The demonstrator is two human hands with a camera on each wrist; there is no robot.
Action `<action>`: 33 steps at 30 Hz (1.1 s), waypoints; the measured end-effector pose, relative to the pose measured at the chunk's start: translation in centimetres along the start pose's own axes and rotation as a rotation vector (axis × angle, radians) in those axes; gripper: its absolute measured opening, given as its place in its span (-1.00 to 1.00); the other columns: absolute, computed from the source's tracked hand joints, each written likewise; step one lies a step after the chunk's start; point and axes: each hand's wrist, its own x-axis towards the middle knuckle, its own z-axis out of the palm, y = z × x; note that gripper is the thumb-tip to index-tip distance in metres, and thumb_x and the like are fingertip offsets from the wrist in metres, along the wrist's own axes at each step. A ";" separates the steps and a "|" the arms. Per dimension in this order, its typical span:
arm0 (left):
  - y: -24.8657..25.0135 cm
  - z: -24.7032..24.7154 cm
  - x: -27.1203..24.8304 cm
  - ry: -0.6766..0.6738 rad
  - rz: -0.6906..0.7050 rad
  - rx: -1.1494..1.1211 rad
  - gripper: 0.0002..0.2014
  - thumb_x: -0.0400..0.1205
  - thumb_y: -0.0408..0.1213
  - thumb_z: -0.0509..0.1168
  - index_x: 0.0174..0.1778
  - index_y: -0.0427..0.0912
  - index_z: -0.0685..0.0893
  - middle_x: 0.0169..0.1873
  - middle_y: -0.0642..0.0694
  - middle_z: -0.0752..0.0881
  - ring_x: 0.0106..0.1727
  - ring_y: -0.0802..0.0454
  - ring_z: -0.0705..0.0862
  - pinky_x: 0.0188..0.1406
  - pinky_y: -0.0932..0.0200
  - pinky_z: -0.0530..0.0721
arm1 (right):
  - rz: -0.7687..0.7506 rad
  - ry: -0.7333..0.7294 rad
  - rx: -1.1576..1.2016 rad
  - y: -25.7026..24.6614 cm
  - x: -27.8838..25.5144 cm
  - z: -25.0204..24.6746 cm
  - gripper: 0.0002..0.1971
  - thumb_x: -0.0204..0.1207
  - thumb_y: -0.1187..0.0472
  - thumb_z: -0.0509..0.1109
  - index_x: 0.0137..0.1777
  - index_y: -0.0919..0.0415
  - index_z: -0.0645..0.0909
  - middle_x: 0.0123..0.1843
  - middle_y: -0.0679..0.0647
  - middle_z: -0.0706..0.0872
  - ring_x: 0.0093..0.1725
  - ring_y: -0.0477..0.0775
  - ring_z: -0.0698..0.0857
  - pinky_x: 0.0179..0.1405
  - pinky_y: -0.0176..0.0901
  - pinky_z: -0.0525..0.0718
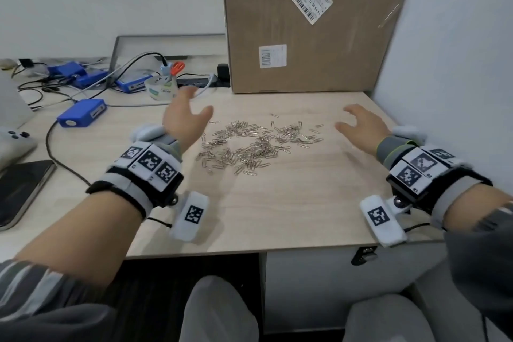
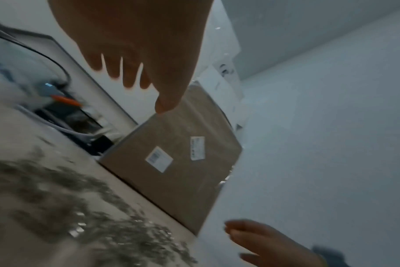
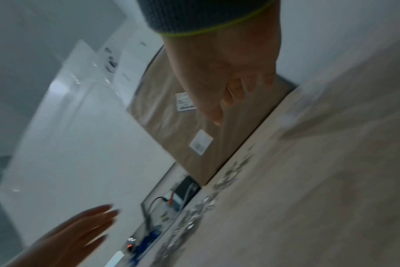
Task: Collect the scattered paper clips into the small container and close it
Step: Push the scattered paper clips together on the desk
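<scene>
Flanking the paper clips (image 1: 255, 144) scattered mid-bench (image 1: 277, 203), both hands hover apart. Left hand (image 1: 184, 119) raised, fingers (image 1: 191, 93) spread loose, holding nothing. Right hand (image 1: 362, 126) lower, fingers (image 1: 351, 111) splayed, empty.

Head view: angled forward and down from above onto the counter (image 1: 291, 203), both forearms in frame. Wrist views: low, tilted, close behind each palm, facing the cardboard box (image 2: 180, 159) (image 3: 183, 126). Shared by all three: box, counter.
</scene>
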 end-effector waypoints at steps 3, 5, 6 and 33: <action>1.5 2.8 -0.1 -0.300 -0.075 -0.049 -0.35 0.68 0.02 0.22 0.64 -0.15 0.21 0.59 -0.16 0.36 0.50 -0.18 0.46 0.47 -0.06 0.43 | -0.109 -0.054 0.095 -3.0 -0.1 2.0 -0.54 0.58 0.11 0.30 0.46 0.21 0.41 0.48 0.14 0.51 0.46 0.14 0.48 0.40 -0.11 0.37; 1.1 4.9 0.3 -0.422 -0.177 0.002 -0.26 0.68 0.16 0.11 0.68 -0.19 0.10 0.64 -0.23 0.23 0.59 -0.24 0.33 0.55 -0.14 0.30 | -0.073 -0.195 0.030 -3.7 0.2 3.5 -0.47 0.62 0.08 0.24 0.55 0.21 0.28 0.56 0.16 0.40 0.53 0.17 0.38 0.44 -0.08 0.33; 0.9 5.6 0.3 -0.444 -0.211 0.062 -0.24 0.68 0.20 0.04 0.69 -0.19 0.06 0.67 -0.25 0.15 0.64 -0.26 0.21 0.60 -0.18 0.20 | -0.035 -0.264 -0.035 -3.7 0.4 4.3 -0.43 0.64 0.07 0.19 0.59 0.25 0.17 0.62 0.18 0.29 0.59 0.20 0.27 0.49 -0.04 0.27; -1.6 8.7 10.8 -0.482 -0.288 0.262 -0.28 0.66 0.20 -0.24 0.68 -0.17 0.06 0.70 -0.22 0.04 0.70 -0.28 -0.02 0.65 -0.24 -0.10 | 0.207 -0.329 -0.163 -2.4 8.2 5.0 -0.40 0.68 -0.01 0.05 0.62 0.25 0.03 0.66 0.20 0.10 0.63 0.37 0.08 0.53 0.17 0.19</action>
